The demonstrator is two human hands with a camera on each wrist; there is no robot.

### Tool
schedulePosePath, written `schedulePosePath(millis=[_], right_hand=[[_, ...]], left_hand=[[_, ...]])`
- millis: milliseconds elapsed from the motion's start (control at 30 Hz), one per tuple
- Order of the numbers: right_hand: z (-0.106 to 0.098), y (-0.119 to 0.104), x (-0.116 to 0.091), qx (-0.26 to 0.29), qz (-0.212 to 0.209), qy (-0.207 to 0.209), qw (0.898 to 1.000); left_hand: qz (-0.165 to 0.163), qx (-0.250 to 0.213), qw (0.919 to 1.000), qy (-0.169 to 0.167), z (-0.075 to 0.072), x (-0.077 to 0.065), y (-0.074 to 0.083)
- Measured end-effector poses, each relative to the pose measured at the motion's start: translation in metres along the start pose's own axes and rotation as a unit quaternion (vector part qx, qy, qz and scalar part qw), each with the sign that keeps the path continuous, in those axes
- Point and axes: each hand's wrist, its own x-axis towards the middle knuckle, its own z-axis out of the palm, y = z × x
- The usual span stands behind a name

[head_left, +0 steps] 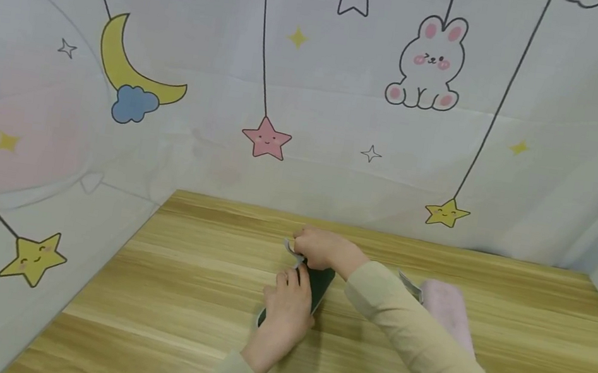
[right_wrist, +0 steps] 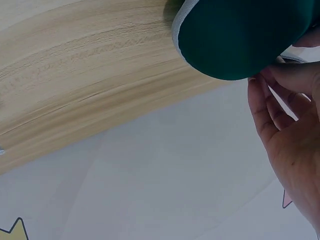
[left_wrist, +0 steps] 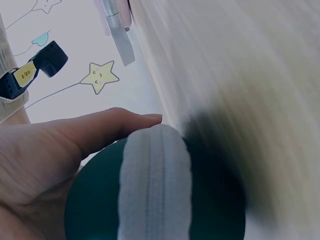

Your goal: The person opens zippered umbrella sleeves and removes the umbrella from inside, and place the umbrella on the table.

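A dark green zip case [head_left: 323, 284] with a pale grey zipper band [left_wrist: 156, 185] is tilted up on its narrow side over the wooden table. My left hand [head_left: 288, 303] grips it along its near side, thumb beside the zipper band in the left wrist view. At the far end my right hand [head_left: 324, 249] pinches the case's edge, next to a short grey strap [head_left: 292, 249]. In the right wrist view, the right thumb and fingertips [right_wrist: 257, 82] meet at the rounded green edge. What exactly lies between those fingertips is hidden.
To the right, partly behind the right sleeve, lies a pink pouch [head_left: 450, 313] with a grey strap [head_left: 410, 286]. The wooden table [head_left: 163, 256] ends at a printed cloth backdrop [head_left: 323, 177]. A black device [left_wrist: 50, 59] sits on the right wrist.
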Motion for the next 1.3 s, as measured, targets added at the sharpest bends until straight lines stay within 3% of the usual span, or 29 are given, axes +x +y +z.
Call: schedulePosePath(millis=[233,600,867,1167,1300], right_hand=[[0.0,0.001,0.0,-0.025,-0.015,0.006,1.0],[0.015,0.011,0.002,-0.064,-0.034,0.073,0.995],[0.015,0.012,0.001,-0.069,-0.037,0.089,0.993],[0.02,0.017,-0.001,-0.138,-0.077,0.121,0.98],[0.02,0.018,-0.001,-0.136,-0.085,0.132,0.978]], left_hand=[[-0.005,-0.006,1.0,-0.005,-0.002,-0.001,0.001],[-0.008,-0.01,0.9997,-0.021,-0.002,0.0,0.0],[-0.01,-0.019,0.9993,-0.029,-0.005,0.001,0.0],[-0.017,-0.036,0.9989,-0.024,-0.007,0.001,0.003],[-0.022,-0.046,0.9984,-0.024,-0.006,0.002,0.003]])
